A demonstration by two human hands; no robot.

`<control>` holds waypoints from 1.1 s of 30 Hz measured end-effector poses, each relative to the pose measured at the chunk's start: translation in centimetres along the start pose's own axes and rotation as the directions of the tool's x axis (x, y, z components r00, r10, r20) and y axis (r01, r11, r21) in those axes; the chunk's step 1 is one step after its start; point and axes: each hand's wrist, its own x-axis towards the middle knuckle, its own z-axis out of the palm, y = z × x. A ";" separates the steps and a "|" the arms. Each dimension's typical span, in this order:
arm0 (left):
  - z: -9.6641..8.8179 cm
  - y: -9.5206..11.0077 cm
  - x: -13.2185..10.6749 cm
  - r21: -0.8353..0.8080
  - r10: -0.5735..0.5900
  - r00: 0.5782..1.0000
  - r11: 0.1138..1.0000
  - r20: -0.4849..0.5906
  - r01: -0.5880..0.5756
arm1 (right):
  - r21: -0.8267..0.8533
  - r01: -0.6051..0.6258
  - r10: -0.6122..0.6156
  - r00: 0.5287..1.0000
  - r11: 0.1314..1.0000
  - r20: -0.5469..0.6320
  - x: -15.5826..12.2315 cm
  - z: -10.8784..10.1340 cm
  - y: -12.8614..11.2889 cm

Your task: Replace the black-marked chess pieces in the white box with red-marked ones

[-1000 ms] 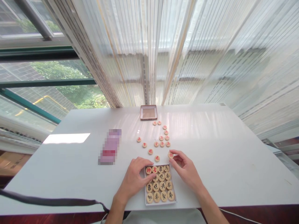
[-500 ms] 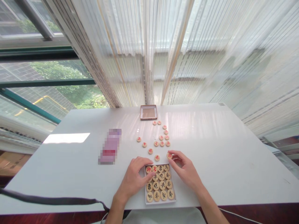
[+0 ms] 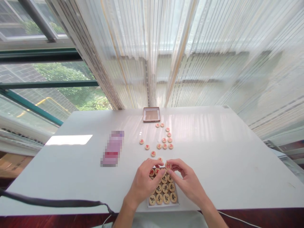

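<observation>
A xiangqi piece (image 3: 168, 165) with a red character is pinched between the thumb and index finger of my right hand (image 3: 184, 177), above the far right part of a shallow white box (image 3: 163, 205). Rows of round wooden pieces fill the box, mostly with black characters, such as this black-marked piece (image 3: 166, 199). Two red-marked pieces lie in its far row. My left hand (image 3: 147, 177) hovers over the box's left side, thumb and index finger apart, close to the held piece. It hides some of the left-hand pieces and part of a red cannon piece (image 3: 160, 159).
Several red-marked pieces lie loose beyond the box, among them a cannon piece (image 3: 153, 154) and a soldier piece (image 3: 142, 141). A brown-rimmed tray-like lid (image 3: 151, 121) sits at the far table edge. A pixelated purple item (image 3: 112, 148) lies left. A dark strap (image 3: 52, 203) crosses the front left.
My right hand has brought the red-marked piece left, over the box's far edge. My left hand has shifted right, toward it, now covering more of the far row.
</observation>
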 end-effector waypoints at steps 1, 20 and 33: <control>0.2 0.1 0.0 -0.009 -0.003 1.000 1.000 0.001 0.003 | 0.003 0.002 -0.002 1.000 1.000 0.008 0.0 0.2 -0.1; 0.2 0.5 -0.1 -0.121 -0.055 0.998 0.991 0.009 0.055 | 0.062 -0.017 0.014 0.999 0.998 0.044 -0.2 0.7 -0.9; 0.1 0.5 -0.2 -0.097 -0.031 0.999 0.995 0.037 0.035 | 0.099 -0.077 0.075 0.997 0.992 0.032 -0.1 0.9 -0.8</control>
